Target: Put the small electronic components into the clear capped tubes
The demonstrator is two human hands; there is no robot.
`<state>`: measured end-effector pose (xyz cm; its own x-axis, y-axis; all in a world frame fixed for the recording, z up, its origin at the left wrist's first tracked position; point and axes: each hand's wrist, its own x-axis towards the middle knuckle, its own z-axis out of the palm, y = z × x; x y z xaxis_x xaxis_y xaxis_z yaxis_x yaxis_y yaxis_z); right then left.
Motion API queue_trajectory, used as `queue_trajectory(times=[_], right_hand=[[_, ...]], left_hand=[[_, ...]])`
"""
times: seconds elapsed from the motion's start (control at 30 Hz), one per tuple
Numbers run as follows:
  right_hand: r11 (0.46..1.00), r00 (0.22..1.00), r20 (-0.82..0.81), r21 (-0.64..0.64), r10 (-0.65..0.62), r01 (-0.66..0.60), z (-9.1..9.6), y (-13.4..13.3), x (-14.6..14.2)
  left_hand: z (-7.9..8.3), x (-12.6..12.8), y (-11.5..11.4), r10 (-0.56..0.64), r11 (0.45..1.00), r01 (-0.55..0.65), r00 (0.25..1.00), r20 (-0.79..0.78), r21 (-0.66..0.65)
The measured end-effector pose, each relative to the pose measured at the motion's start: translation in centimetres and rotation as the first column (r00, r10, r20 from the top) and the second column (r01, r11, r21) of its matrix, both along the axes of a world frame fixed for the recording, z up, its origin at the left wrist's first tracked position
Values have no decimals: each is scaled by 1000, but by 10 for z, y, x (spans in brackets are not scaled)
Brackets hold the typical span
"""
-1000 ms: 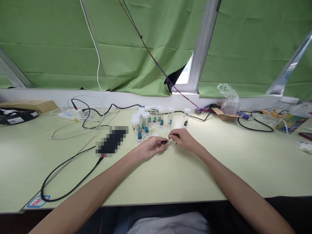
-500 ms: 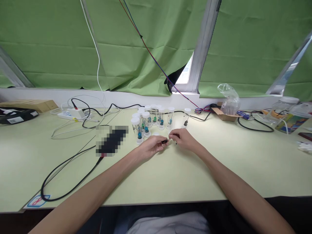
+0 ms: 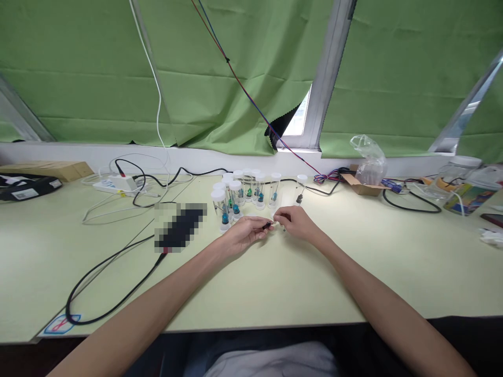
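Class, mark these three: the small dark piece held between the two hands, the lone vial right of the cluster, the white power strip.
small dark piece [image 3: 267,225], head view, its dark middle.
lone vial [image 3: 301,189], head view, clear wall.
white power strip [image 3: 102,185], head view, top face.

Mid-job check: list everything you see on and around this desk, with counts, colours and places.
small dark part with a pale end: one, black and whitish, just above the table between both hands
clear plastic vials with white caps: about ten, coloured bits inside, standing just behind the hands
pale green table: one, under everything
black cable: one, looping across the table's left
white power strip: one, back left
flat brown cardboard box: one, far left
clear plastic bag: one, back right
green curtains: across the window behind
left hand: pinching the part's dark end
right hand: pinching its pale end
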<state>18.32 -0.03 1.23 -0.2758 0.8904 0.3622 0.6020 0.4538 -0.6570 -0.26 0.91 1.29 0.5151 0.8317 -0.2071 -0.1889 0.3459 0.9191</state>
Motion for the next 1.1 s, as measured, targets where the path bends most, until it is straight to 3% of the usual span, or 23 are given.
queue_trajectory(times=[0.37, 0.53, 1.1], right_hand=[[979, 970, -236, -206, -55, 6, -2, 1, 3], [949, 926, -373, -309, -59, -64, -2, 0, 3], [961, 922, -372, -278, -102, -6, 0, 0, 3]], left_hand=[[-7, -2, 2, 21, 997, -22, 1000, 7, 70], [-10, -2, 3, 16, 994, -17, 1000, 11, 104], [-5, 1, -3, -8, 997, 6, 1000, 21, 81]])
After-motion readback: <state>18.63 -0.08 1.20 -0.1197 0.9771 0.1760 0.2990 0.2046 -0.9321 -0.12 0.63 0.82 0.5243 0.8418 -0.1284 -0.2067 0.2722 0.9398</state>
